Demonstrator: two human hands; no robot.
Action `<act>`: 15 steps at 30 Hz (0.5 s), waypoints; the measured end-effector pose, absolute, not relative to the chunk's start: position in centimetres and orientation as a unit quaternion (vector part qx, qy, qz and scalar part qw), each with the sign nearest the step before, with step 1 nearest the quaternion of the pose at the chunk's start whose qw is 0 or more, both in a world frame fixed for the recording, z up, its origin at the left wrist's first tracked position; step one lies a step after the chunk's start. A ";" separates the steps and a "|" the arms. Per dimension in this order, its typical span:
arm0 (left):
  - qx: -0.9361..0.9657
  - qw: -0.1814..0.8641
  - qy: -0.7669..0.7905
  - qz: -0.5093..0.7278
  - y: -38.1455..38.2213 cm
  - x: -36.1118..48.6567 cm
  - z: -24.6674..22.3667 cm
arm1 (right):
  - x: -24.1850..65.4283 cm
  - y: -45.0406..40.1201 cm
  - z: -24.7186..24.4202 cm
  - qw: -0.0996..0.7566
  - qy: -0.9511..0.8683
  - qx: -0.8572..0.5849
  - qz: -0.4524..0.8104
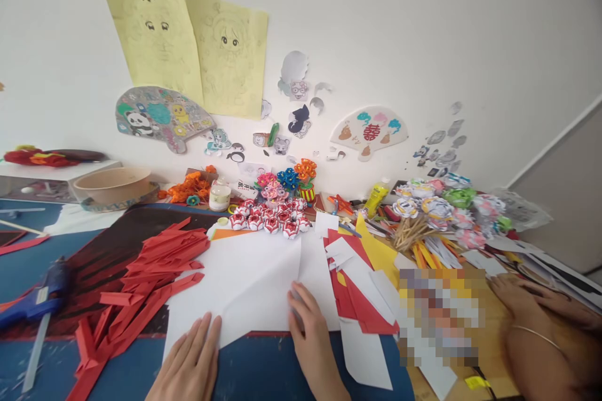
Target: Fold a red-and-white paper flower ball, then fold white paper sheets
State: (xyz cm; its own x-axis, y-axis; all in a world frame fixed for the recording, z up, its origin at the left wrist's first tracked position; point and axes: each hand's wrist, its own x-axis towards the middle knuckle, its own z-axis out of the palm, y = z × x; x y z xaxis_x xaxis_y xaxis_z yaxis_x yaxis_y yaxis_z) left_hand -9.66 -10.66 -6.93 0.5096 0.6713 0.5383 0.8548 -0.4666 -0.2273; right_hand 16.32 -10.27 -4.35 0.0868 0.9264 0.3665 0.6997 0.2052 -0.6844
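A large sheet of white paper lies in front of me, with a crease or lifted fold running slantwise to its right side. My left hand is open, its fingers stretched flat over the lower left part of the sheet. At the right edge of the fold, my right hand has its fingers bent against the paper, and it seems to grip the edge between thumb and fingers. Folded red paper strips are heaped to the left of the sheet.
A blue glue gun lies at far left. Red-and-white paper flowers stand behind the sheet. Red card, white scraps and yellow paper lie to the right. A co-worker's hands rest at far right, near bundled flowers.
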 end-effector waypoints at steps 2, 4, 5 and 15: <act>-0.838 0.243 -0.450 -0.191 -10.4 -9.8 -7.1 | 16.2 -10.2 -4.4 0.415 -0.659 -0.615 0.126; -0.840 0.243 -0.447 -0.190 -10.3 -9.9 -7.2 | 16.0 -10.3 -4.3 0.417 -0.657 -0.617 0.116; -0.839 0.242 -0.448 -0.190 -10.3 -9.8 -7.2 | 15.9 -10.3 -4.3 0.412 -0.657 -0.621 0.112; -0.799 0.226 -0.528 -0.177 -10.5 -6.7 -6.8 | 15.4 -10.2 -4.1 0.375 -0.666 -0.638 0.093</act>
